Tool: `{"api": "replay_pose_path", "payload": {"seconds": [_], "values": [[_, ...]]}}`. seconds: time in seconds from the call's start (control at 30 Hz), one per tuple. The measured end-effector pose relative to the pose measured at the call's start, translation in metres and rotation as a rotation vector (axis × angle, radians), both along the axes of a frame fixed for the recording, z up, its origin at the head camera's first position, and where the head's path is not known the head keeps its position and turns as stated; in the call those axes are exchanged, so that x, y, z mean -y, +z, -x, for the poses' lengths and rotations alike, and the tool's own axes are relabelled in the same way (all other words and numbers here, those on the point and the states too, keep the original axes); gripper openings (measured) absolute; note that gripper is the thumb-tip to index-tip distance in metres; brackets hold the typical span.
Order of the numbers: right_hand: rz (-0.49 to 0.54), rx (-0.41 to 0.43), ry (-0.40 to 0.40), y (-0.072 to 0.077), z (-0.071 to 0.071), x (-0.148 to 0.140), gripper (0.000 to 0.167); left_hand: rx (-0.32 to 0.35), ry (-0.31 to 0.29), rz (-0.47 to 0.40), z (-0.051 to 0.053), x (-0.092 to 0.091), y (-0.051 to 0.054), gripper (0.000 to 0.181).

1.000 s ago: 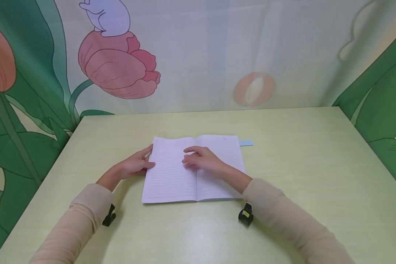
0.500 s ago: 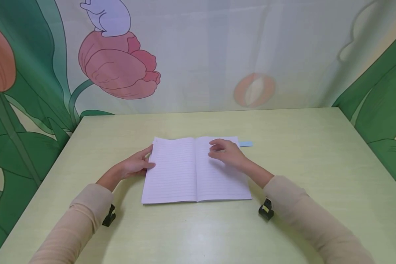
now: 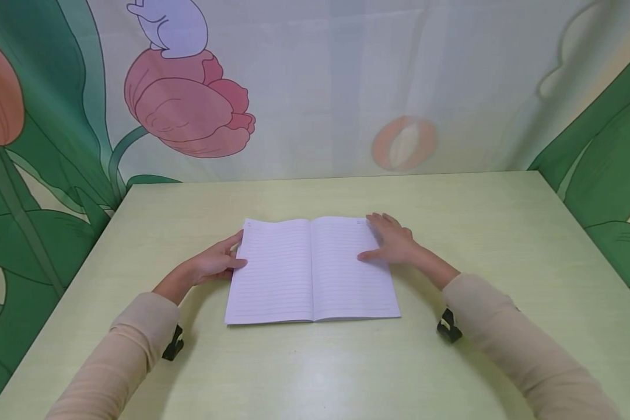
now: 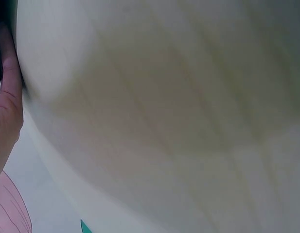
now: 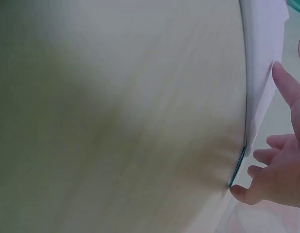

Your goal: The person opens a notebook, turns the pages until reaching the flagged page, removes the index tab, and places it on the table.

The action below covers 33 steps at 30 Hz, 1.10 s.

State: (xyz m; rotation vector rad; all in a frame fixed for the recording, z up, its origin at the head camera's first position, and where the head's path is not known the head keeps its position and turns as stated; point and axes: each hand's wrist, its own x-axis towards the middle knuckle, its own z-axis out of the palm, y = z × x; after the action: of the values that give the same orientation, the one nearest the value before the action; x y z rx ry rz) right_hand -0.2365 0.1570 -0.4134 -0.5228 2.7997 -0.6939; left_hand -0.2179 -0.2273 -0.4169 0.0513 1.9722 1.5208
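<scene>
An open notebook (image 3: 275, 274) with lined pages lies on the table, seen in the head view. At its left edge my left hand (image 3: 215, 262) grips it, thumb on the page and fingers at the side. My right hand (image 3: 394, 242) is spread over the upper right edge, its thumb over the right page. In the right wrist view the right hand (image 5: 281, 170) has its fingers apart beside the notebook (image 5: 264, 63), near a thin blue strip (image 5: 238, 167). Only part of the left hand (image 4: 8, 111) shows in the left wrist view.
The pale table (image 3: 315, 373) reaches back to a curtain (image 3: 315, 87) printed with flowers and leaves. Black devices hang at both wrists, one by the left sleeve (image 3: 142, 332) and one by the right sleeve (image 3: 514, 332).
My right hand has moved right, from over the notebook's middle to its right edge, and its fingers have spread. It now covers the blue strip in the head view. The left hand has stayed put.
</scene>
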Motion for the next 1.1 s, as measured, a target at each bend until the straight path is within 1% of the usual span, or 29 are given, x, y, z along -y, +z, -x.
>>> {"api": "replay_pose_path", "payload": {"seconds": [0.13, 0.3, 0.43, 0.5, 0.57, 0.63, 0.73, 0.83, 0.93, 1.1], "values": [[-0.057, 0.032, 0.034, -0.003, 0.001, -0.006, 0.095, 0.001, 0.001, 0.004, 0.0, 0.0, 0.001, 0.08], [-0.07, 0.051, 0.045, -0.003, 0.002, -0.007, 0.095, 0.002, 0.004, 0.004, 0.0, -0.001, 0.001, 0.08], [-0.072, 0.033, 0.048, -0.002, 0.001, -0.005, 0.094, 0.001, 0.005, 0.003, -0.001, -0.001, 0.001, 0.079], [-0.044, 0.008, 0.046, -0.001, 0.0, -0.003, 0.091, -0.001, 0.004, 0.008, 0.0, -0.001, 0.001, 0.079], [0.02, -0.017, 0.028, 0.001, 0.0, -0.002, 0.086, -0.001, 0.001, 0.01, 0.0, 0.0, 0.0, 0.08], [0.133, -0.02, -0.013, 0.004, -0.001, 0.0, 0.08, -0.004, 0.0, 0.014, 0.0, 0.0, 0.0, 0.08], [0.345, 0.046, -0.114, 0.008, -0.002, 0.002, 0.069, -0.005, 0.001, 0.016, 0.0, 0.0, -0.001, 0.08], [0.528, 0.146, -0.218, 0.012, -0.002, 0.004, 0.066, -0.006, 0.002, 0.018, 0.001, 0.0, -0.001, 0.08], [0.625, 0.209, -0.287, 0.016, -0.003, 0.008, 0.067, -0.009, 0.001, 0.023, 0.001, 0.0, -0.001, 0.08], [0.69, 0.251, -0.368, 0.022, -0.006, 0.019, 0.069, -0.012, 0.005, 0.028, 0.0, 0.0, -0.001, 0.079]]}}
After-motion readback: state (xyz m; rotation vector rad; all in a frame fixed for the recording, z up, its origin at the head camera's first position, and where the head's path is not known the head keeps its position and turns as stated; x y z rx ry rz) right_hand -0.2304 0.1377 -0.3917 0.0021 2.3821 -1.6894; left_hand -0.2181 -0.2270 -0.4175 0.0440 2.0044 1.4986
